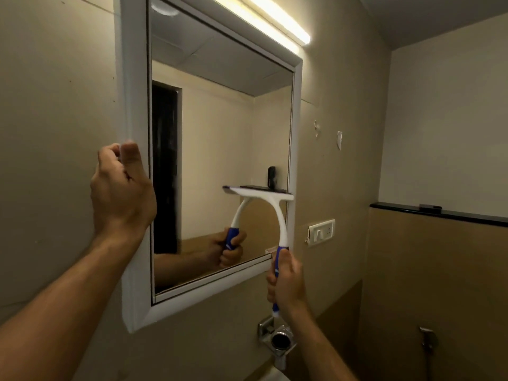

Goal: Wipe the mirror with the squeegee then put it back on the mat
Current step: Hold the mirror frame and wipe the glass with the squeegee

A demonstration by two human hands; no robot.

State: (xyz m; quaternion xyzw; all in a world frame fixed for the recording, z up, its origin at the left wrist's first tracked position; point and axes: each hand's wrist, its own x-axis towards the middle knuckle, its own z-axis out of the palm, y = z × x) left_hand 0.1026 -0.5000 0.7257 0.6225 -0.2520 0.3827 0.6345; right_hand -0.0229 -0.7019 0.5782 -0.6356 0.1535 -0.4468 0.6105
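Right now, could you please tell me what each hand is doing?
Left hand: grips the left edge of the white-framed wall mirror.
Right hand: holds the white squeegee with blue handle.

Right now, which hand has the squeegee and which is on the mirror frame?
The right hand holds the squeegee by its blue grip, blade on the glass near the right edge. The left hand grips the mirror frame on its left side.

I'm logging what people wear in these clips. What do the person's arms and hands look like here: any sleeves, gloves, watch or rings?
Both forearms are bare as far as the frame shows, with no sleeve in view. The left hand and right hand wear no gloves, and no watch, bracelet or ring is visible on either.
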